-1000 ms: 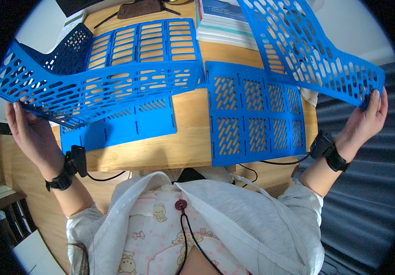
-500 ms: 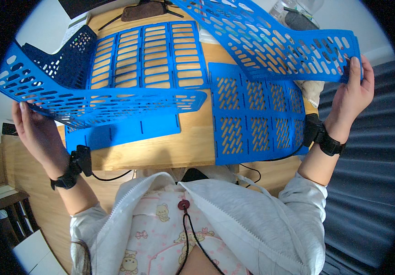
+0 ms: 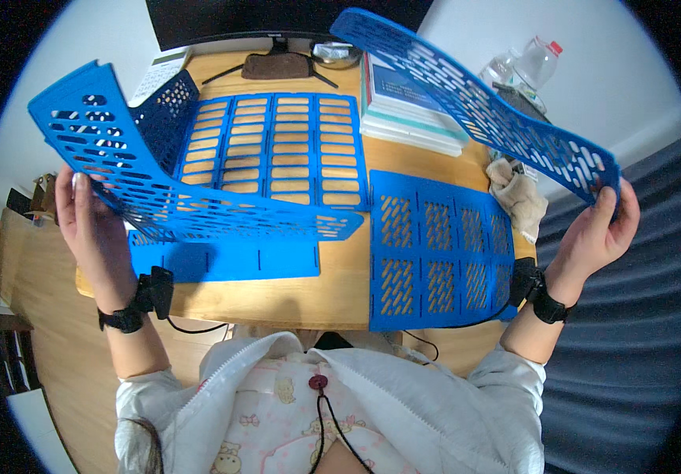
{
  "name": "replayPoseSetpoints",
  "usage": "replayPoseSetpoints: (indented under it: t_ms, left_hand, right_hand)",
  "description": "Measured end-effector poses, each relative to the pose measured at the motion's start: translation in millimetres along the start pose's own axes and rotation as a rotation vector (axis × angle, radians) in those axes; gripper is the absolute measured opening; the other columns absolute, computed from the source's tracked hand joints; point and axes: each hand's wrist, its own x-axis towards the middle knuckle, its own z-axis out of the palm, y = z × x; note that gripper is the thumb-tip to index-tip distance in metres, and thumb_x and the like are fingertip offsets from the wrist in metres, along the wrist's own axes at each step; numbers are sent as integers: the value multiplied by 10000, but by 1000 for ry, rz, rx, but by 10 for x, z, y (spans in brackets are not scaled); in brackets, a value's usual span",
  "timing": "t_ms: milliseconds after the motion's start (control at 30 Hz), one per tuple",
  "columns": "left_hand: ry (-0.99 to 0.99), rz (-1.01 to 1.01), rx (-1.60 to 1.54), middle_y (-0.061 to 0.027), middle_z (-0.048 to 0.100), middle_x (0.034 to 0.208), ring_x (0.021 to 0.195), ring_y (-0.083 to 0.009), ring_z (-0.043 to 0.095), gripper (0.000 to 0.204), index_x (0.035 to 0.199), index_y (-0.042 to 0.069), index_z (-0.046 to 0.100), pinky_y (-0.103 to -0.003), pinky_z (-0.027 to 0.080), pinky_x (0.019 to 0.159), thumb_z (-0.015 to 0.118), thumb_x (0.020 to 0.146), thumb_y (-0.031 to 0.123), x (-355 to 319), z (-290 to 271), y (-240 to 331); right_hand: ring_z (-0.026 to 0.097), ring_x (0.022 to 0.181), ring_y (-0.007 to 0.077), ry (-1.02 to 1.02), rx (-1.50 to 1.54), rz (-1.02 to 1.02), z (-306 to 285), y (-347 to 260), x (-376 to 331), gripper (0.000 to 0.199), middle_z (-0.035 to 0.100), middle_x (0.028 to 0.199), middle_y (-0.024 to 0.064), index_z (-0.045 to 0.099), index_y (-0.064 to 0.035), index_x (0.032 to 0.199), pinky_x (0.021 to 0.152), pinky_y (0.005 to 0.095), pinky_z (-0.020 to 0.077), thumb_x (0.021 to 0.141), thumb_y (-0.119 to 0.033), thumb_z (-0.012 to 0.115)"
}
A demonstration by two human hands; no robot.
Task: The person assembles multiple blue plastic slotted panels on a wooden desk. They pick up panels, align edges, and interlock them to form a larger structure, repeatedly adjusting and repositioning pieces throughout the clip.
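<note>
- Head view: the left hand [image 3: 92, 229] is closed on the near edge of a blue perforated panel [image 3: 159, 174], which it holds tilted in the air above the wooden desk [image 3: 340, 276].
- The right hand [image 3: 597, 237] grasps the end of a second long blue perforated panel [image 3: 483, 110], raised high over the right side of the desk.
- To do this well, I think both panels should stay level with each other, with a grip near the edges, so the thin plastic does not bend.
- Three more blue panels lie flat: a slotted panel [image 3: 285, 154], a square panel [image 3: 439, 249] and a plain strip [image 3: 230, 259].
- Behind are a stack of books [image 3: 404, 107] with pale edges, a clear bottle [image 3: 534, 67] with a red cap, a crumpled cloth [image 3: 518, 197] and a dark monitor [image 3: 277, 20].
</note>
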Motion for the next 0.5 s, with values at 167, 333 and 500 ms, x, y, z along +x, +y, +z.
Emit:
replayPoseSetpoints:
  t_ms: [167,333,500]
  left_hand:
    - [36,0,-62,-66,583,1021,905,-122,551,267,1164,24,471,-258,448,788,478,914,117,-37,111,23]
    - [47,10,-97,-76,600,923,808,-115,565,246,1148,29,484,-238,463,730,481,908,82,-60,185,81]
    - [-2,27,-131,-76,596,920,792,-109,558,239,1145,36,488,-228,457,720,475,911,83,-69,183,109]
  right_hand:
    - [579,894,229,-288,-59,-215,318,-36,-43,157,636,927,137,597,19,922,830,311,440,775,68,576]
    - [583,925,258,-542,-253,-384,622,33,-114,176,650,938,92,626,-12,902,846,347,436,750,61,573]
    - [576,943,265,-689,-242,-355,762,273,-256,187,641,967,90,621,-24,915,847,355,434,746,32,562]
